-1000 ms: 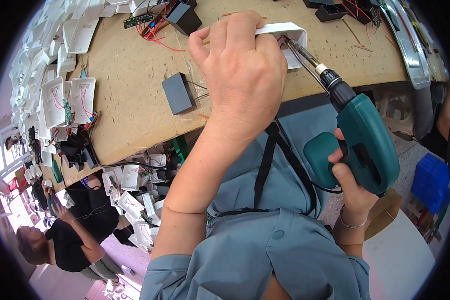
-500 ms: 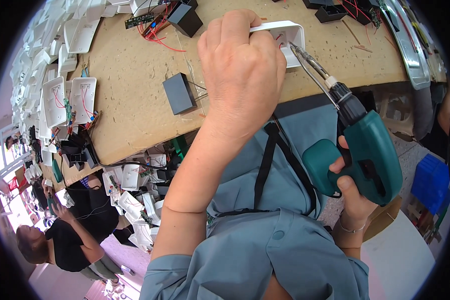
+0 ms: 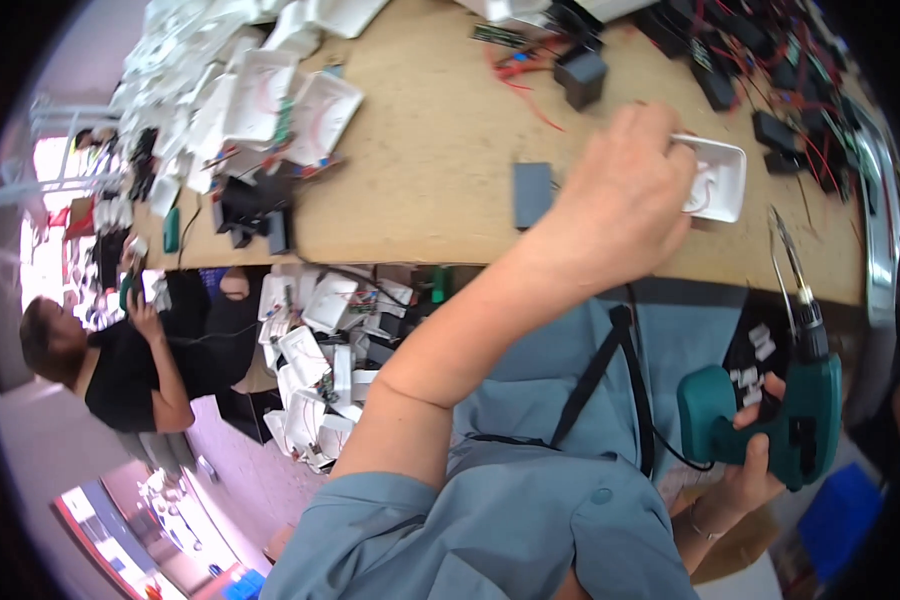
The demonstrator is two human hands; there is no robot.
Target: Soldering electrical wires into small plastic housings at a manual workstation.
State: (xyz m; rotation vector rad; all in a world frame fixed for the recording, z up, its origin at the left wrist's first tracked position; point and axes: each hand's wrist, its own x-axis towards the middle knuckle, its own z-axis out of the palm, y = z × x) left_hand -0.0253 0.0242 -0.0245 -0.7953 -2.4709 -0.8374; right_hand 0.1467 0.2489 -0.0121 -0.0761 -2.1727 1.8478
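Observation:
My left hand (image 3: 620, 195), slightly blurred, reaches over the table edge with bent fingers closed on the left end of a white plastic housing (image 3: 732, 185). Short wires show inside the housing; my fingers hide its left part. Lower right, my right hand (image 3: 755, 478) grips the handle of a green soldering gun (image 3: 813, 405). Its pronged metal tip points upward, to the right of the housing and apart from it. Left of the housing, a dark grey rectangular block (image 3: 532, 195) lies on the table, partly behind my left hand.
White housings with wires and circuit boards (image 3: 260, 95) pile up at the left. Black blocks with red wires (image 3: 715, 80) crowd the far right, beside a metal tray (image 3: 878, 230). Below the table edge sit more white housings (image 3: 330, 305). A co-worker (image 3: 135, 370) works at left.
The soldering gun tip, earlier inside the housing, has drawn away down and right. My view has swung left, so the table things appear further right. My left hand stays at the housing.

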